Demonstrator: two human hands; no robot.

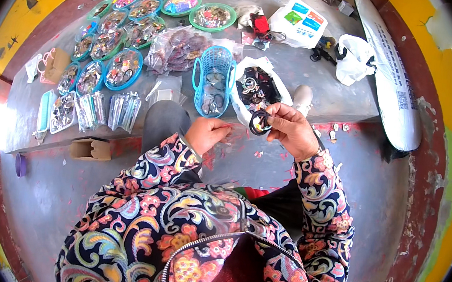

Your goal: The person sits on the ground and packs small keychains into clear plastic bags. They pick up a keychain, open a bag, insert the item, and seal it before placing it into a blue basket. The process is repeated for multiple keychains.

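Observation:
Between the thumb and fingers of my right hand (296,132) is a black hair tie (252,123) with a small light-coloured ornament. It hangs in front of an open white plastic bag (279,80) filled with dark hair ties and small trinkets. My left hand (206,135) is closed beside my knee, its fingers pressed together; what it pinches, if anything, is too small to make out. Just beyond that hand stands a blue plastic basket (217,56) with two handles, holding several packets of dark items.
Several round trays (124,68) of small accessories cover the platform's left side. Clear bags (178,49) of reddish-brown items lie beyond the basket. A cardboard box (91,149) sits at the lower left. A long white wrapped bundle (391,87) lies on the right, near a white bag (353,61).

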